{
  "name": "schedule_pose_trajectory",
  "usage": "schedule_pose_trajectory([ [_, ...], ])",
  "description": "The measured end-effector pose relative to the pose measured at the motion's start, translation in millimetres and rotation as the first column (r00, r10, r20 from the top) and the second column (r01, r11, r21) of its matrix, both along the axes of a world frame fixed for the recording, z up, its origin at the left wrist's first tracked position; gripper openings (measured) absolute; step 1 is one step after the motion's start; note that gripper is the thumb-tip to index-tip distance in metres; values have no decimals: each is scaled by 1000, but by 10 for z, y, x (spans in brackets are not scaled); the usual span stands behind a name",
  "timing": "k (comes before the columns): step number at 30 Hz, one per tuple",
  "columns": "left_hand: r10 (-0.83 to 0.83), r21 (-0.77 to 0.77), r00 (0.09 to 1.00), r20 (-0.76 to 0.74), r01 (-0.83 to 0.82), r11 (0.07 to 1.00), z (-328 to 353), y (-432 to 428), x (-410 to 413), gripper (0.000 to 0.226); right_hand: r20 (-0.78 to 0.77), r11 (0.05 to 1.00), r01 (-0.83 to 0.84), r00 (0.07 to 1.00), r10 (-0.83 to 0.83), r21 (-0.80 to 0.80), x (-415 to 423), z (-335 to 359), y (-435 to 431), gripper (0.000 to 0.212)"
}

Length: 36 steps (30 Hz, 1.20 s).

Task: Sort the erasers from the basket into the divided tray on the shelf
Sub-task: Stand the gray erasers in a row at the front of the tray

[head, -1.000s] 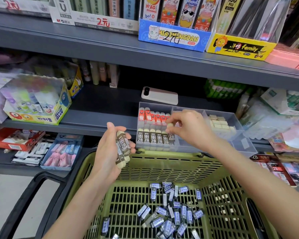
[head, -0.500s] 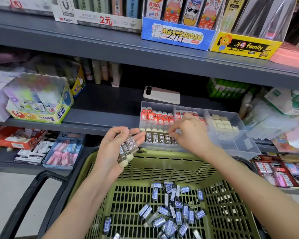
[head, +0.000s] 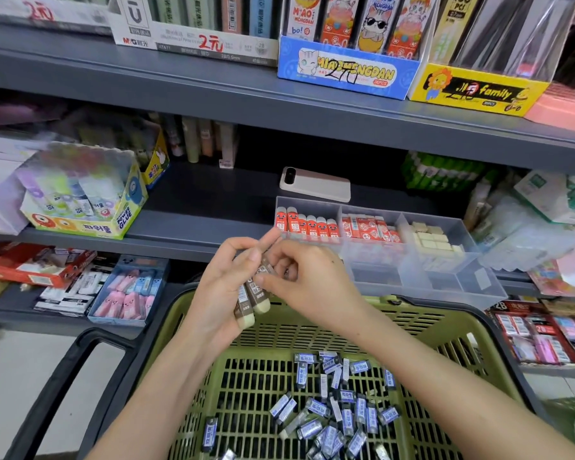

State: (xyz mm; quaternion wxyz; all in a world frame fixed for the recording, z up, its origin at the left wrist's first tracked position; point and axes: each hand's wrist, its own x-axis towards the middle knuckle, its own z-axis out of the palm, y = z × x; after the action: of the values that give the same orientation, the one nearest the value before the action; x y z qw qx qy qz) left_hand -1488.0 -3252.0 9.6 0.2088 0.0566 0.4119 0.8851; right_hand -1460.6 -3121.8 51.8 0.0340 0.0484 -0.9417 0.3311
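While the left hand point(head: 218, 290) grips a small bundle of brown-sleeved erasers point(head: 251, 295) above the far rim of the green basket point(head: 452, 330), the right hand point(head: 312, 280) meets it, thumb and fingertips pinching one piece of the bundle. So the hands are together, both clamped on that stock.

The step looks like peeling off a single eraser to carry to the divided tray point(head: 478, 280), which sits just beyond on the shelf point(head: 196, 227). To do it well, the pinch should sit on the paper sleeve, not the bare cream tip, and pull along the block's length so its neighbours do not fan out and drop. The left grip should loosen only enough to release one.

The held erasers are slim rectangular blocks with rounded pale ends and printed brown wrappers. The tray is clear rigid plastic with thin dividers. Its back compartments hold upright red-sleeved erasers point(head: 312, 225) and unwrapped cream blocks point(head: 432, 240). Its near-left part is hidden behind the hands. A loose heap of blue-sleeved erasers point(head: 329, 416) lies on the basket's slotted floor, so much sorting appears to remain.
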Motion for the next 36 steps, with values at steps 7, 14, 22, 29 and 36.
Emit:
schedule_pose_trajectory([
  [7, 179, 119, 981, 78, -187, 975, -66, -88, -119, 24, 271, 886, 314, 935, -228, -341, -281, 62, 370, 16],
  [14, 279, -27, 960, -18, -280, 960, -115, -100, -91, 29, 441, 939, 310, 871, -217, -151, -507, -36, 215, 21],
  [22, 269, -25, 960, -73, -271, 962, -94, -105, -96, 27, 257, 968, 158, 944, -206, 193, -505, -10, 180, 38],
  [29, 236, 106, 967, -90, -227, 968, -53, -116, -95, 22, 25, 995, 95, 995, -94, -30, -7, 33, -130, 47],
  [36, 177, 93, 969, -172, -163, 982, -39, -101, -58, 17, 417, 637, 306, 909, 26, -707, 158, 8, -198, 10],
])
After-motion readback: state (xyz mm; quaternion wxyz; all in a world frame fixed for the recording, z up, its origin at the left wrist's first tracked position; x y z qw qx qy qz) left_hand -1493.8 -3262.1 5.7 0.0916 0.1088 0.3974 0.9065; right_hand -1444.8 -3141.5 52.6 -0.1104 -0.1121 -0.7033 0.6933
